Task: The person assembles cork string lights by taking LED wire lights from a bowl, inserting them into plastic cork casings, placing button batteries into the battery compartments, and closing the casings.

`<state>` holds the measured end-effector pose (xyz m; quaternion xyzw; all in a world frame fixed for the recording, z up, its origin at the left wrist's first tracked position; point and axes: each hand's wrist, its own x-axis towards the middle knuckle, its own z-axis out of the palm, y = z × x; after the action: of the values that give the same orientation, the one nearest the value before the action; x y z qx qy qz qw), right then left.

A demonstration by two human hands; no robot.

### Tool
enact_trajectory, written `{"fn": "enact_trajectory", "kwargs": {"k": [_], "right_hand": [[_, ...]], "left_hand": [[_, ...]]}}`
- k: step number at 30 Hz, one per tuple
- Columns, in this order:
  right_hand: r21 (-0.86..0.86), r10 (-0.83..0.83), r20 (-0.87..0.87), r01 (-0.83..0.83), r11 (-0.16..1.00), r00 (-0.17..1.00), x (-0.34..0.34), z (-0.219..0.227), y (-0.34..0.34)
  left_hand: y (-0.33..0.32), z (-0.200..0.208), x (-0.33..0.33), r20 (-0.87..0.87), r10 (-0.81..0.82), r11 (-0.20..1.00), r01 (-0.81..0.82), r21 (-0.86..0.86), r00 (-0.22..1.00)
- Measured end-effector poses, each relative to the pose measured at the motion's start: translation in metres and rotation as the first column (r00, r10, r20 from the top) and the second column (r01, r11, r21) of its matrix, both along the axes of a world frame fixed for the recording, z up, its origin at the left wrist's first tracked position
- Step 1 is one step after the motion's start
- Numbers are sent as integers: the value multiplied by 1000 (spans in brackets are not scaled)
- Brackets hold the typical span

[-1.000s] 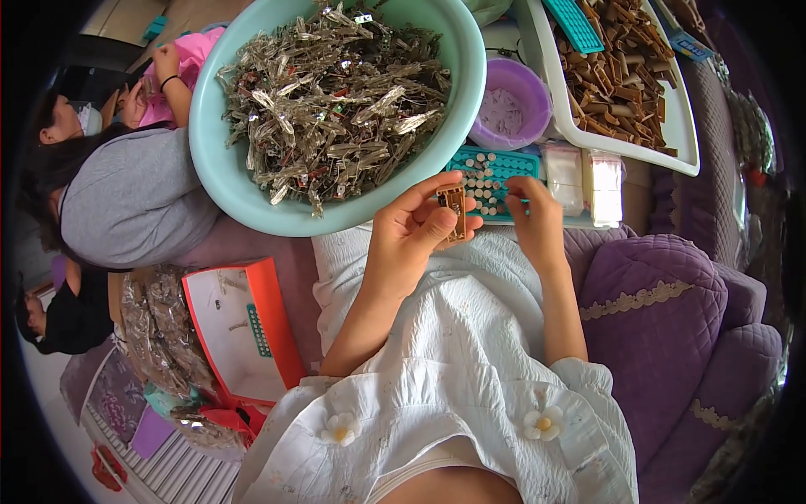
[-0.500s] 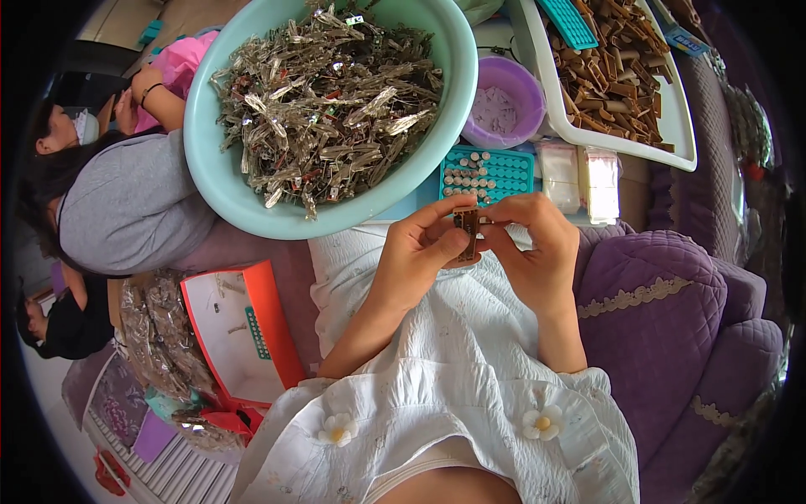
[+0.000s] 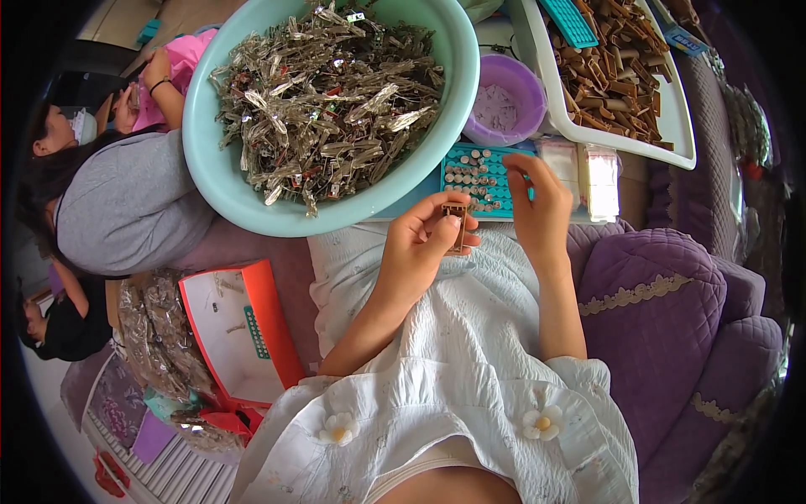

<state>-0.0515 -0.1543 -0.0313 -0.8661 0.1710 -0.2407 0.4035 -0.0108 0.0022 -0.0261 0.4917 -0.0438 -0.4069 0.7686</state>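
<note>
My left hand (image 3: 420, 248) grips a small brown rectangular case (image 3: 457, 243) between thumb and fingers, tilted upright above my lap. Its inside is partly covered by the thumb. Apart from it, my right hand (image 3: 541, 214) is raised over the right side of a teal tray with round pockets (image 3: 494, 156). Thumb and index finger are bent toward each other in a pinch; whatever is between the tips is hidden or too small to name. Several small silvery round pieces (image 3: 462, 179) stand in the tray's left and middle pockets.
A big mint basin (image 3: 467, 101) holds clear plastic bundles with wires. Behind the tray are a purple tub (image 3: 537, 97) and a white bin (image 3: 687, 139) of brown cases. Clear packets (image 3: 600, 181) lie right of the tray. An orange-red box (image 3: 273, 319) and another person (image 3: 126, 197) are left.
My right hand has left the brown case and moved up and right over the teal tray. My left hand still holds the case, now slightly further left.
</note>
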Motion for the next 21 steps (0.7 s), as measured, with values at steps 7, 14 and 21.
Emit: {"fn": "enact_trajectory", "kwargs": {"k": [7, 14, 21], "right_hand": [[-443, -18, -55, -8, 896, 998, 20, -42, -12], [-431, 40, -32, -50, 901, 999, 17, -59, -19], [-430, 32, -17, -36, 902, 999, 21, -59, -19]], "left_hand": [[5, -3, 1, 23, -19, 1000, 19, -9, 1000], [6, -5, 4, -61, -30, 997, 25, -77, 998], [6, -5, 5, -85, -37, 997, 30, -77, 996]]}}
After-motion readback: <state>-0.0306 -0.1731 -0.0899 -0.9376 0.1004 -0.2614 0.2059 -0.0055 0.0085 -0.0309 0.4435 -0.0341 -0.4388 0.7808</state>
